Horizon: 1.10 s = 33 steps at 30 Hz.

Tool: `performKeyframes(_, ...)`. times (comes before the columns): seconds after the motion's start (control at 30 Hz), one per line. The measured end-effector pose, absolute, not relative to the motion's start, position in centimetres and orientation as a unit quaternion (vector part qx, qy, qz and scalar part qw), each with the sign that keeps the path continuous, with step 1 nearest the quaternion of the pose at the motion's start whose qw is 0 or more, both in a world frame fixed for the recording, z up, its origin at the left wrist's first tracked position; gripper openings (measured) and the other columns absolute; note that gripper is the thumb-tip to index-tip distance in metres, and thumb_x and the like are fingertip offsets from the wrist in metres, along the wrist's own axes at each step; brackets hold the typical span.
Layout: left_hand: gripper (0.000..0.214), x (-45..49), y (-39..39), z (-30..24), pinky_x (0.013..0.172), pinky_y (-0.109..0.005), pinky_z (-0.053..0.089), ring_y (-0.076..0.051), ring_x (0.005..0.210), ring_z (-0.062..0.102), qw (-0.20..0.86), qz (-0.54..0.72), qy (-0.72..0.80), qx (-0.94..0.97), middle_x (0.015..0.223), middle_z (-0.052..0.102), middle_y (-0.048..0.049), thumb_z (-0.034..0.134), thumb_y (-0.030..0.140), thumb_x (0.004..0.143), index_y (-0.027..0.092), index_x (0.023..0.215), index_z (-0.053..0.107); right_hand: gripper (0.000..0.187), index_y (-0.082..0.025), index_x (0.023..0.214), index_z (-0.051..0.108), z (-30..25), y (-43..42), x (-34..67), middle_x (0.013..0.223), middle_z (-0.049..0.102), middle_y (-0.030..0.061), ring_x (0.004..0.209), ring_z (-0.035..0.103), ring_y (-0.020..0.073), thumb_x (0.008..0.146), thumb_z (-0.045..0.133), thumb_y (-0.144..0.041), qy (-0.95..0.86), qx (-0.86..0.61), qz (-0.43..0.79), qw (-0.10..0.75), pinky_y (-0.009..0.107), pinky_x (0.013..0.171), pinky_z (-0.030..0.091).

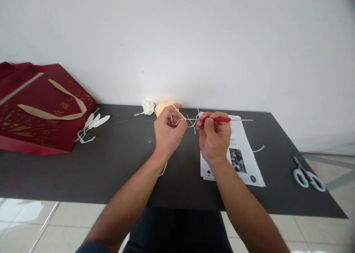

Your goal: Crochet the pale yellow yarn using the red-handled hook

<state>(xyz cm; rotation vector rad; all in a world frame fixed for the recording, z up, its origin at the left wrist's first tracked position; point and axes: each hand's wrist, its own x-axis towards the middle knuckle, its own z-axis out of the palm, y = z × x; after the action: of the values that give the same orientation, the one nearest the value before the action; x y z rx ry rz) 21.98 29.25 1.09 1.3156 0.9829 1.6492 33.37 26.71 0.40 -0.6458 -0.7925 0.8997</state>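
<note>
My right hand [215, 136] is closed around the red handle of a crochet hook [220, 119], whose thin metal shaft points left. The hook's tip meets cream yarn [181, 120] at my left hand [169, 129]. That hand is closed on the yarn, with a strand running over the raised index finger and thumb and finger pinched together. Loose yarn ends hang between the two hands, and another strand drops below my left wrist. Behind my left hand lies a peach-coloured yarn ball [163, 107], partly hidden. A white yarn ball [148, 106] sits beside it.
Printed sheets [244, 160] lie under my right forearm. Scissors [305, 175] with pale handles rest near the right end of the dark table [124, 171]. To the left are white feathers [97, 121] on cords and a dark red gift bag [41, 112]. A white wall stands behind.
</note>
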Motion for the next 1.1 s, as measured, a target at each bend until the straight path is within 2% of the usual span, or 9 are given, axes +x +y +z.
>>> performKeyframes(0.5, 0.039, 22.13, 29.14, 0.94, 0.054, -0.022, 0.041, -0.007, 0.057, 0.051, 0.404, 0.668, 0.381, 0.495, 0.070, 0.063, 0.0064, 0.068, 0.005, 0.071, 0.022, 0.106, 0.070, 0.023, -0.031, 0.094, 0.060, -0.09, 26.49, 32.95, 0.089, 0.072, -0.0036, 0.071, 0.066, 0.0118, 0.088, 0.081, -0.038, -0.400, -0.318, 0.344, 0.788, 0.028, 0.065, 0.056)
performKeyframes(0.83, 0.036, 22.04, 29.60, 0.50, 0.047, -0.021, 0.041, -0.007, 0.053, 0.054, 0.474, 0.659, 0.356, 0.462, 0.072, 0.065, 0.0057, 0.072, 0.010, 0.073, 0.022, 0.107, 0.069, 0.020, -0.031, 0.096, 0.059, 0.03, 26.47, 32.96, 0.090, 0.073, -0.0045, 0.072, 0.067, 0.0112, 0.090, 0.078, -0.033, -0.394, -0.318, 0.343, 0.791, 0.027, 0.067, 0.057)
performKeyframes(1.1, 0.035, 22.04, 29.68, 0.59, 0.040, -0.019, 0.032, -0.005, 0.048, 0.048, 0.552, 0.641, 0.346, 0.406, 0.071, 0.063, 0.0060, 0.076, 0.013, 0.070, 0.021, 0.103, 0.069, 0.019, -0.030, 0.096, 0.060, 0.39, 26.66, 33.22, 0.089, 0.073, -0.0053, 0.072, 0.067, 0.0101, 0.090, 0.078, -0.034, -0.345, -0.319, 0.409, 0.783, 0.024, 0.063, 0.056)
